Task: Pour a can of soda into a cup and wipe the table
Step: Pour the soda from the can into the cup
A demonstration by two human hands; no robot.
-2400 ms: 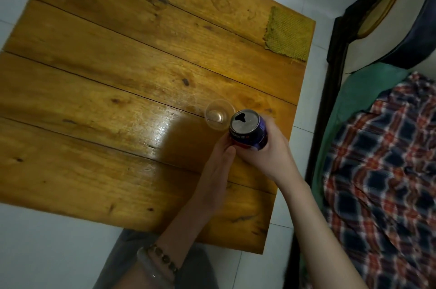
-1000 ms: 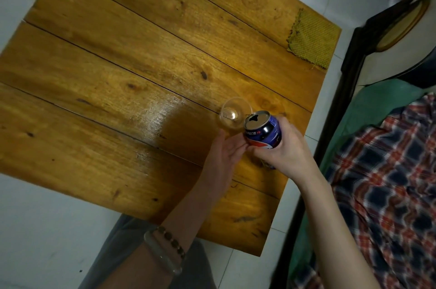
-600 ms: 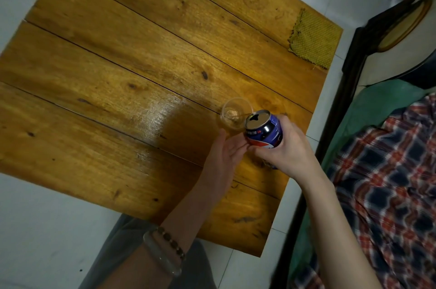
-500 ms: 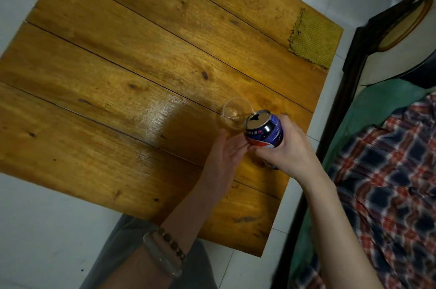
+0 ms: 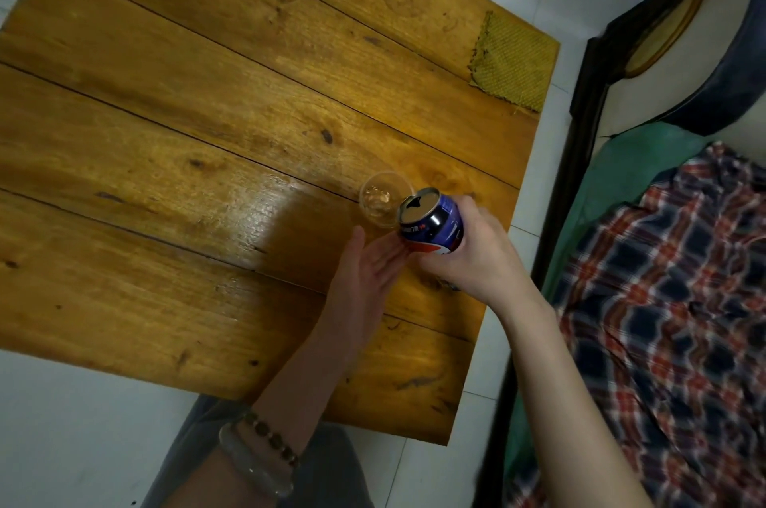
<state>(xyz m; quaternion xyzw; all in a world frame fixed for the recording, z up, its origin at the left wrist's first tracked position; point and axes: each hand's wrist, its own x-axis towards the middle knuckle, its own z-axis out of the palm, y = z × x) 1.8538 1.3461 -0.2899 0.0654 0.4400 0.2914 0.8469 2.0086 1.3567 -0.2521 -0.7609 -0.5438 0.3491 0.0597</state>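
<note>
Where the bench (image 5: 186,114) fills most of the view, its surface is varnished yellow-brown planks with dark seams, knots and a glossy patch near the middle. To its right lies a crumpled plaid fabric (image 5: 671,321) in red, navy and white. The right hand (image 5: 476,255) is over the bench's right edge, its fingers (image 5: 476,213) curled round the barrel of the soda can (image 5: 431,223) and gripping it. The left hand (image 5: 364,271) lies low over the bench with its fingers (image 5: 389,255) straight and together, holding nothing; the fingertips reach the lower side of the soda can just below the cup, and contact with either cannot be confirmed. A square, coarse-woven yellow-green cloth (image 5: 512,64) lies flat at the far right corner, well apart from both hands. The soda can, blue metal with a red and white band, is tilted, its opened top facing the cup (image 5: 383,201). The cup, clear and round, stands upright on the bench just beside the can's top rim. Two bracelets (image 5: 265,449), one beaded and one smooth, circle the left wrist.
</note>
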